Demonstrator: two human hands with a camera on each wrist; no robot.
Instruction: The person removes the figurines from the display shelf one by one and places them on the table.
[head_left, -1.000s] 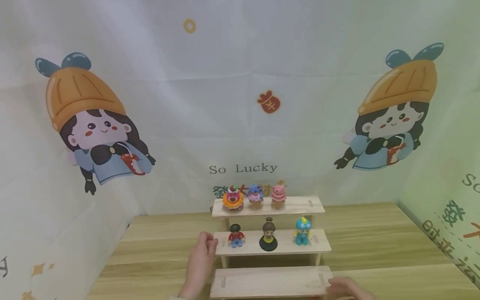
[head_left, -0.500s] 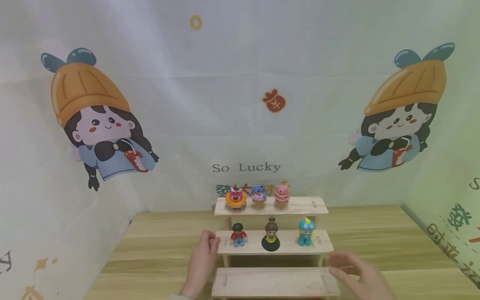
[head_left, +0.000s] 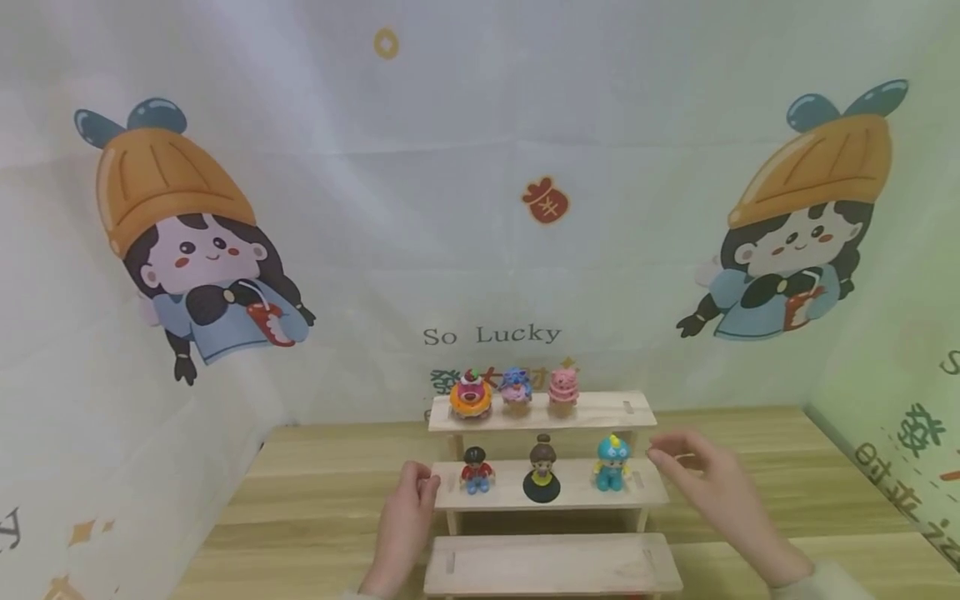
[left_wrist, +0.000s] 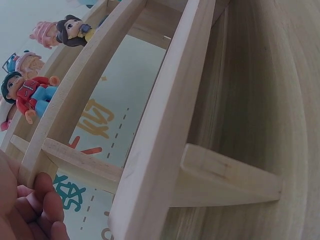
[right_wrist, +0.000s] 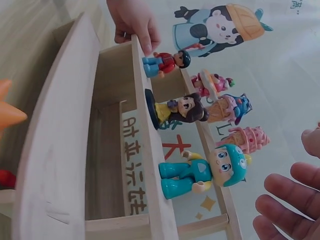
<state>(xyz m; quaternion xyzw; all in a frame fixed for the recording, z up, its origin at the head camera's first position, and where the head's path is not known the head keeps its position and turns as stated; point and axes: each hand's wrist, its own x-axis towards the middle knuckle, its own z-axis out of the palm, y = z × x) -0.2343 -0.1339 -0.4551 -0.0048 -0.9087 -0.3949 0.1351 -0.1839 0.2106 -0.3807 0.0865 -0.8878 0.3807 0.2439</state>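
Note:
A three-tier wooden display stand [head_left: 551, 562] is in the middle of the head view. My left hand [head_left: 405, 517] grips the left end of its middle shelf, thumb on top and fingers curled under, as the right wrist view shows. On that shelf stand a red-jacketed boy figurine [head_left: 476, 472], a yellow-dressed doll figurine [head_left: 542, 467] on a black base, and a teal figurine [head_left: 612, 463]. My right hand [head_left: 705, 475] is raised beside the teal figurine, holding nothing, its fingers loosely spread in the right wrist view [right_wrist: 290, 200].
The top shelf carries an orange ring figurine [head_left: 471, 398], a blue ice-cream figurine [head_left: 516, 392] and a pink one [head_left: 563, 392]. A printed cloth [head_left: 360, 250] hangs behind the wood-grain table [head_left: 330, 475]. An orange pointed object [right_wrist: 9, 107] shows at the right wrist view's left edge.
My right hand has risen from beside the lowest shelf to the right end of the middle shelf, beside the teal figurine. The left hand keeps its grip; the figurines stay in place.

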